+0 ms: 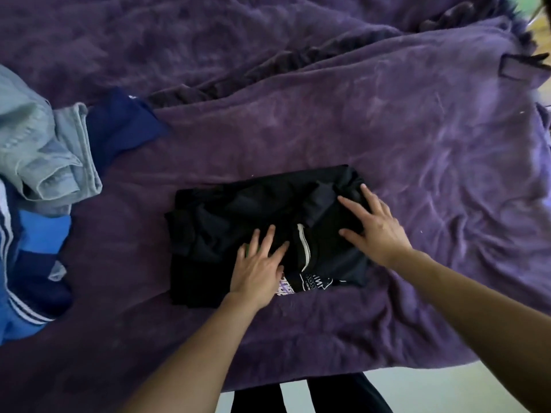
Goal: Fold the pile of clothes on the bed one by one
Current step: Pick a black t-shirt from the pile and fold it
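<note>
"Where's the folded black printed shirt [238, 210]?"

"Mid-bed on the purple fleece blanket [387, 144], long axis left to right, print edge nearest the person. The left hand [259, 263] and right hand [372, 225] press flat on it with fingers spread, gripping nothing. The heap of blue and denim clothes [44, 162] lies leftward, nearer the left hand."

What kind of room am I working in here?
Probably a bedroom: a rumpled purple blanket spread wide like bedding, a pile of unfolded clothes at its left, and the left hand and right hand pressing flat on a folded black garment.
</note>
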The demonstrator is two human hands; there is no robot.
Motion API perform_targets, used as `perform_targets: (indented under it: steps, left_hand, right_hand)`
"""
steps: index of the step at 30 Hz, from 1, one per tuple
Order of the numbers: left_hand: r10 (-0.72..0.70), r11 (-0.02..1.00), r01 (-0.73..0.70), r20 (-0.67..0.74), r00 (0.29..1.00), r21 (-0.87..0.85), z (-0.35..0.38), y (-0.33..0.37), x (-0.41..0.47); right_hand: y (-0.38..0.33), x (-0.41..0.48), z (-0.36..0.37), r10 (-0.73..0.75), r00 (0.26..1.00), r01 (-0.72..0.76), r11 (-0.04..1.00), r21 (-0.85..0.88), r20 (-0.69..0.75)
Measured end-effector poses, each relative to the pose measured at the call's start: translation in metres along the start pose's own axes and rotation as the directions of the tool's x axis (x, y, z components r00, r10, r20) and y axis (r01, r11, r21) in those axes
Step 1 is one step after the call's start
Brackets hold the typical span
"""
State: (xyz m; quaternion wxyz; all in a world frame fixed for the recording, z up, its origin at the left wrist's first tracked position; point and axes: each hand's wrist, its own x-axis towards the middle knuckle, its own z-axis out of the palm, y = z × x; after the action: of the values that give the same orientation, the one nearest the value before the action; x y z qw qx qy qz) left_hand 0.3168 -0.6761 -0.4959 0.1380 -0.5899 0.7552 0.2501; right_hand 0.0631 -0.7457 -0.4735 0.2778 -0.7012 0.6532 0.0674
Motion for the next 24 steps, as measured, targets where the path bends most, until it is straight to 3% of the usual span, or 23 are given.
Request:
perform_targets:
  steps: [2, 3, 5, 6, 8, 11, 13, 15, 18, 21, 22, 24]
  left_hand:
    - [0.017, 1.0, -0.017, 0.017, 1.0, 0.01, 0.009, -0.009, 0.008]
    - [0.031, 1.0, -0.031, 0.02, 0.999, 0.003, 0.01, -0.011, 0.01]
    - [0.055, 0.998, -0.054, 0.017, 0.998, -0.035, 0.009, -0.013, 0.01]
    - [0.064, 0.995, -0.064, 0.002, 0.998, -0.079, 0.006, -0.015, 0.006]
    - [0.033, 0.967, -0.055, -0.09, 0.995, -0.25, -0.004, -0.022, -0.005]
    - [-0.249, 0.821, 0.073, -0.24, 0.938, -0.566, -0.02, -0.044, -0.033]
    - [-0.422, 0.74, 0.173, -0.248, 0.872, -0.65, -0.024, -0.068, -0.063]
    - [-0.531, 0.684, 0.264, -0.216, 0.82, -0.68, -0.023, -0.095, -0.095]
    - [-0.647, 0.616, 0.37, -0.18, 0.741, -0.695, -0.013, -0.131, -0.137]
    - [-0.716, 0.535, 0.429, -0.122, 0.687, -0.728, -0.002, -0.153, -0.164]
    - [-0.725, 0.524, 0.429, -0.121, 0.678, -0.736, 0.0, -0.156, -0.168]
    - [-0.703, 0.571, 0.387, -0.187, 0.686, -0.724, -0.002, -0.157, -0.168]
  right_hand:
    - [0.007, 0.003, 0.008, 0.165, 0.97, -0.085, 0.917, 0.389, -0.176]
    - [0.006, 0.002, 0.01, 0.309, 0.936, -0.144, 0.773, 0.618, -0.169]
    - [-0.003, 0.001, 0.012, 0.444, 0.895, -0.242, 0.4, 0.884, 0.044]
    - [-0.007, -0.002, 0.013, 0.439, 0.889, -0.293, 0.322, 0.9, 0.132]
    - [-0.024, -0.013, 0.004, 0.435, 0.894, -0.3, 0.412, 0.861, 0.103]
    - [-0.08, -0.029, -0.022, 0.39, 0.909, -0.165, 0.658, 0.735, -0.145]
    - [-0.133, -0.037, -0.031, 0.309, 0.918, -0.107, 0.796, 0.596, -0.248]
    - [-0.187, -0.036, -0.023, 0.207, 0.948, -0.074, 0.882, 0.466, -0.241]
    - [-0.26, -0.026, 0.016, 0.039, 0.999, -0.04, 0.907, 0.418, 0.01]
    - [-0.296, -0.023, 0.061, -0.078, 0.926, -0.093, 0.902, 0.421, 0.37]
    - [-0.296, -0.022, 0.068, -0.095, 0.924, -0.083, 0.895, 0.438, 0.37]
    - [-0.284, -0.021, 0.07, -0.12, 0.987, 0.054, 0.88, 0.472, 0.111]
